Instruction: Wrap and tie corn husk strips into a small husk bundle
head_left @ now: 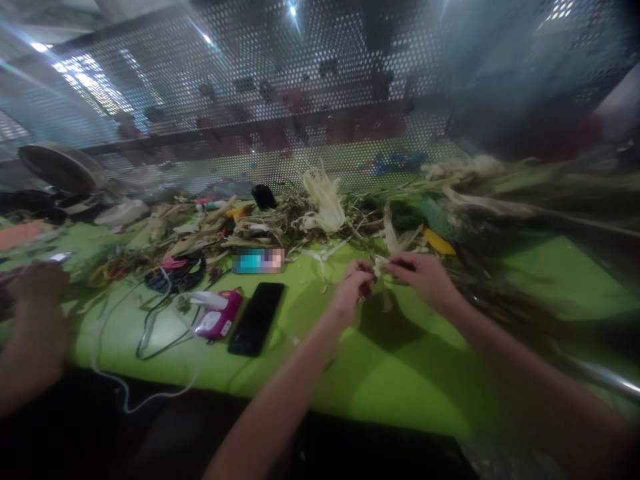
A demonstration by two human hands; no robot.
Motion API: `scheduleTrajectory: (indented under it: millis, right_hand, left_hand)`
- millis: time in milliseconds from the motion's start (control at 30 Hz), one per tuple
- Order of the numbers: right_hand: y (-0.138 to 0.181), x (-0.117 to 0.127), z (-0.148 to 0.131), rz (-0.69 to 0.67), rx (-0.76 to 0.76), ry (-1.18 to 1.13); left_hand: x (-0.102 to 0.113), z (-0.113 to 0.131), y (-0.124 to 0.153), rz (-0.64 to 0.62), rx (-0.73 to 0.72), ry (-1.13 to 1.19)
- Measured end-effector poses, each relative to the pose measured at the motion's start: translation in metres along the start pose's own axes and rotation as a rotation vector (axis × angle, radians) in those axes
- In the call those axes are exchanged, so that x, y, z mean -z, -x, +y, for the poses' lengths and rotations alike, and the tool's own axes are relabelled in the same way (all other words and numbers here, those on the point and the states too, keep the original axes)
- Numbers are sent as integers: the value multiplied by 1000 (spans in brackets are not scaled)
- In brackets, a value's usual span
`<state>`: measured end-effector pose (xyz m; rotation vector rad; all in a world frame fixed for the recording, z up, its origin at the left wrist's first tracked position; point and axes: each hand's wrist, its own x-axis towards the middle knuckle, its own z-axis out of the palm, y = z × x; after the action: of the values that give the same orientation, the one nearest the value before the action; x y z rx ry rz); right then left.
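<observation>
Both my hands meet over the bright green table point(400, 373). My left hand point(354, 288) is closed in a pinch on a pale dried husk strip point(381, 265). My right hand point(423, 275) is also closed, its fingers gripping the same strip from the right. The strip's end hangs between the two hands. Just behind them lies a long heap of dried husks and leaves point(320, 213).
A black phone point(257, 317) lies flat left of my hands, beside a pink box point(220, 319) and a white cable point(150, 393). Another person's forearm and hand point(30, 320) are at the far left. A perforated metal screen point(320, 93) stands behind the table.
</observation>
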<state>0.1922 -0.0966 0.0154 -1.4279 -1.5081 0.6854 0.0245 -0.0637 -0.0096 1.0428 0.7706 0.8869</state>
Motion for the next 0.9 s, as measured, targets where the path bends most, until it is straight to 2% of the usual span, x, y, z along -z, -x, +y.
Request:
scheduleTrajectory:
  millis: [467,900]
  right_hand:
    - [1,-1,-10,-79,-105,-179]
    - [3,-5,2,-158,-225,-360]
  left_hand:
    - [-3,4,3,30,-40,-67]
    - [-2,3,0,84,-81,-160]
